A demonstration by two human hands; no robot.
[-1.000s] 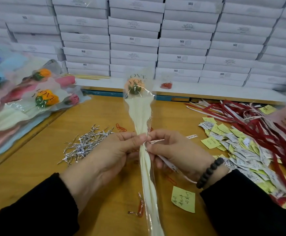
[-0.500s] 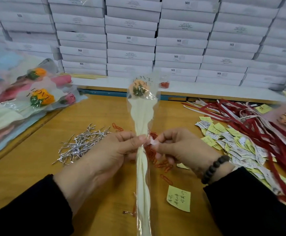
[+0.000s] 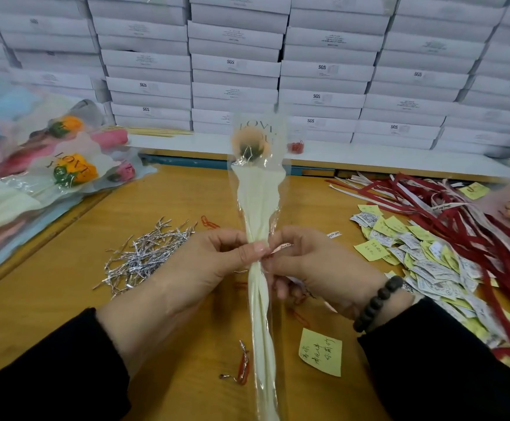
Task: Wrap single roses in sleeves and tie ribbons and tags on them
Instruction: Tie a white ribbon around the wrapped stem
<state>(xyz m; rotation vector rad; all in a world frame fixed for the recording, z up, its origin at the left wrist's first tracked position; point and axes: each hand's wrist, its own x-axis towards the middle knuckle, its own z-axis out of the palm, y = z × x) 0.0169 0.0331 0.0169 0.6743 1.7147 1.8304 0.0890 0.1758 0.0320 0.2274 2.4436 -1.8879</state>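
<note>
A peach rose [image 3: 250,143] stands upright in a clear sleeve [image 3: 258,199] printed LOVE YOU, lined with cream paper. My left hand [image 3: 193,268] pinches the sleeve's gathered neck from the left with thumb and fingers. My right hand [image 3: 314,265] pinches a thin pale ribbon [image 3: 281,247] against that neck from the right. The sleeve's narrow tail [image 3: 263,344] runs down toward me between my wrists.
Silver twist ties [image 3: 144,253] lie in a pile at the left. Wrapped roses [image 3: 65,165] are stacked at far left. Red and white ribbons [image 3: 448,205] and paper tags [image 3: 424,256] cover the right. A yellow note [image 3: 320,350] lies near. White boxes [image 3: 235,65] line the back.
The rose and both hands have stayed at the neck. The ribbon end now sticks out between my right thumb and finger, and the trailing ribbon seen a second ago is drawn in.
</note>
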